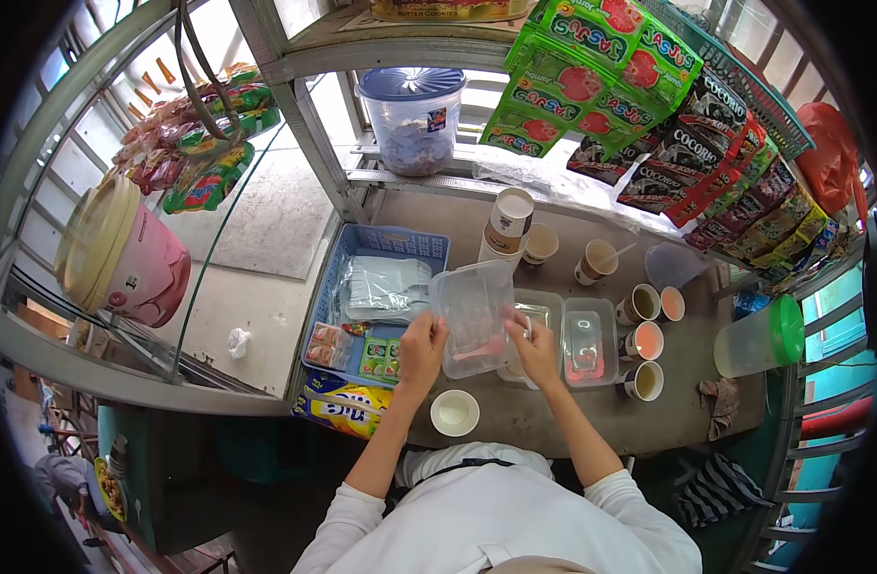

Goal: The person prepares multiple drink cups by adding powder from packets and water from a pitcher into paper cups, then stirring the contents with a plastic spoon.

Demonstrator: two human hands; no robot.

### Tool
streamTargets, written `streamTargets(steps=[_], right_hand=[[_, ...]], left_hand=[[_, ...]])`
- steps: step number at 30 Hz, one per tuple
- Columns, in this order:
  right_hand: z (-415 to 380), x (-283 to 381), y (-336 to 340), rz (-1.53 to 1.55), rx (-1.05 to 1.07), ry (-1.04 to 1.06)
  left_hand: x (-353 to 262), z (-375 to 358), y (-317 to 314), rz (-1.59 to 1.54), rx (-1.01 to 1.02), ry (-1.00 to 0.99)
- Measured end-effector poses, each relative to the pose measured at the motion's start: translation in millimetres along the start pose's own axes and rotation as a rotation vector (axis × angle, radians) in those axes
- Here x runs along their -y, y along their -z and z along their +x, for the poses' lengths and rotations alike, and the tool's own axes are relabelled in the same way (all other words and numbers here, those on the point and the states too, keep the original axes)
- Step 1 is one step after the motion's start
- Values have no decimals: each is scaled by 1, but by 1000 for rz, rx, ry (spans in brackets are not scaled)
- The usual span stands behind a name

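A clear rectangular plastic food container (471,301) is held up over the counter, tilted. My left hand (423,346) is closed on its left edge. My right hand (534,350) is closed at its right edge, and a thin whitish piece I cannot make out shows at those fingers. Just right of it lies another clear container (604,368) with pinkish contents, and a further clear container (544,304) is partly hidden behind my right hand. Below the held container stands an open white paper bowl (455,413). A stack of paper cups (510,212) rises behind.
Several paper cups with drinks, including a pink one (646,340), stand at right. A blue basket (348,251) holds packaged goods beside a yellow packet (338,406). A green-lidded jug (745,342) and a cloth (722,402) are far right. Green sachets (591,81) hang overhead.
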State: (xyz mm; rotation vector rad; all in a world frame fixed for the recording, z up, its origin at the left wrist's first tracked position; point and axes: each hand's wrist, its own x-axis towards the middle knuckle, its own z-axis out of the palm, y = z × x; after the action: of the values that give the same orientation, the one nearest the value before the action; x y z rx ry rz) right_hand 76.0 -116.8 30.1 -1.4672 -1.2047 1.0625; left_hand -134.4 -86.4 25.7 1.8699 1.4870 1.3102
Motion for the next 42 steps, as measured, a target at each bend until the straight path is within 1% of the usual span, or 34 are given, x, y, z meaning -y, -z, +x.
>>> streamTargets(steps=[2, 5, 7, 8, 10, 11, 13, 14, 16, 19, 22, 25, 28, 31, 34, 37, 40, 42], right_hand=[[-2, -5, 1, -50, 22, -34], [3, -15, 6, -31, 16, -5], [2, -13, 5, -76, -9, -24], [2, -16, 2, -18, -52, 10], [3, -23, -5, 97, -139, 79], [1, -26, -6, 71, -126, 84], [-5, -23, -7, 20, -100, 94], [-5, -19, -3, 11, -126, 88], [-3, 1, 10, -7, -176, 78], [-13, 49, 27, 162, -158, 103], [-17, 86, 28, -40, -196, 556], [-16, 93, 36, -440, -135, 675], [-13, 84, 33, -329, 7, 531], [-15, 72, 29, -254, -77, 597], [-17, 72, 27, -527, 103, 786], [-29, 72, 27, -562, 35, 849], [-30, 70, 26, -749, 188, 862], [-34, 76, 25, -752, 121, 912]], left_hand=[[-4, 0, 1, 25, 22, 18], [-3, 3, 0, 15, 43, -32], [-12, 5, -6, -65, -21, -100], [-18, 6, -9, -103, -54, -134], [-28, 3, -10, -291, 36, 18], [-31, 1, -10, -386, 82, 94], [-25, 2, -12, -441, 99, 170], [-20, 2, -12, -467, 108, 208], [-8, 3, -12, -520, 110, 247], [-7, 5, -8, -576, 126, 293], [0, 5, -9, -644, 146, 309], [1, 7, -11, -680, 163, 341], [1, 8, -13, -680, 157, 352], [-1, 9, -11, -705, 134, 374], [-4, 10, -8, -688, 126, 374], [-9, 13, -6, -719, 115, 386], [-9, 12, -5, -729, 110, 383], [-10, 15, -7, -736, 108, 376]])
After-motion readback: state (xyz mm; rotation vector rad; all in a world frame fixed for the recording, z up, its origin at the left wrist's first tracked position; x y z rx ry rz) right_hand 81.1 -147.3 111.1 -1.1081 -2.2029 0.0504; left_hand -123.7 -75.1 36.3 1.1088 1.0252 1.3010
